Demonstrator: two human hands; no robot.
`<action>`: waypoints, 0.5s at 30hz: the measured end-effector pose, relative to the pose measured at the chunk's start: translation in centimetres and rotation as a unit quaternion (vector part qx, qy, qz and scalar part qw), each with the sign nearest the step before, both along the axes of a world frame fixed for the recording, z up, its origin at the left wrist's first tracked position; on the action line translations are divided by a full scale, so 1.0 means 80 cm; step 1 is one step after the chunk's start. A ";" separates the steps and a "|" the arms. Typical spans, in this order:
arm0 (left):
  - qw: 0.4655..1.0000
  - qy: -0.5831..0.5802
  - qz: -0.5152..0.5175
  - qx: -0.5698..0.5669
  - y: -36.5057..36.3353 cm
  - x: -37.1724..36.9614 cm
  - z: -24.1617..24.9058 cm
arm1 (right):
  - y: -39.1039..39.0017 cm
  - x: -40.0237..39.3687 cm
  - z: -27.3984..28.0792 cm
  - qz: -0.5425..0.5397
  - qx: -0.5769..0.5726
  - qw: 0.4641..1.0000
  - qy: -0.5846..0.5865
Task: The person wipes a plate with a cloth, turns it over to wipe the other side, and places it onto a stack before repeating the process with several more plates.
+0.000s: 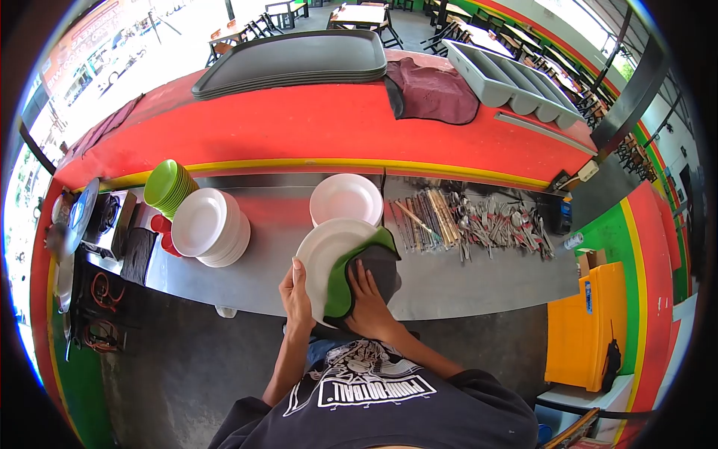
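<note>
A white plate (321,251) is held tilted in front of my body, over the near edge of the steel counter. My left hand (297,293) grips its left rim, thumb on the upper face. Against the plate's right side my right hand (366,303) presses a green and dark grey cloth (380,269), its fingers lying over the fabric. Part of the plate is hidden under the cloth. Just beyond it, another white plate (345,199) lies on the counter. To the left stands a tall stack of white plates (202,221).
Green bowls (166,183) and red cups (161,224) stand left on the steel counter (277,280). Chopsticks (430,217) and loose spoons and forks (508,228) lie right. Black trays (299,60), a maroon cloth (430,90) and a grey cutlery tray (512,78) rest on the red ledge.
</note>
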State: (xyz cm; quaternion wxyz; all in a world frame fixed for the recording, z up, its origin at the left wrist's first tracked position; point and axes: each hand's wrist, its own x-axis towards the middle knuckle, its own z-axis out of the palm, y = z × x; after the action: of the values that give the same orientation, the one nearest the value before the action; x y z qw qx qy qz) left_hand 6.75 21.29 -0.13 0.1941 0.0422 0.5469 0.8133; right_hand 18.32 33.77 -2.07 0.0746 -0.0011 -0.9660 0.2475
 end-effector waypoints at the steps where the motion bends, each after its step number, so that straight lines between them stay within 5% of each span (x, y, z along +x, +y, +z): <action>1: 1.000 -0.008 -0.003 0.005 0.000 0.001 0.003 | -0.005 0.003 -0.004 0.012 -0.007 1.000 0.001; 15: 0.998 0.019 -0.032 -0.052 0.007 0.027 0.015 | 0.009 -0.021 0.014 -0.058 0.017 0.997 0.057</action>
State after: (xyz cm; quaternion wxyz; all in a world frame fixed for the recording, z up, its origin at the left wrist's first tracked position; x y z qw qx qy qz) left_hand 8.90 21.88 1.10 0.2116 0.0647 0.5901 0.7764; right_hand 16.64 34.48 -0.91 0.1439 -0.0420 -0.9625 0.2259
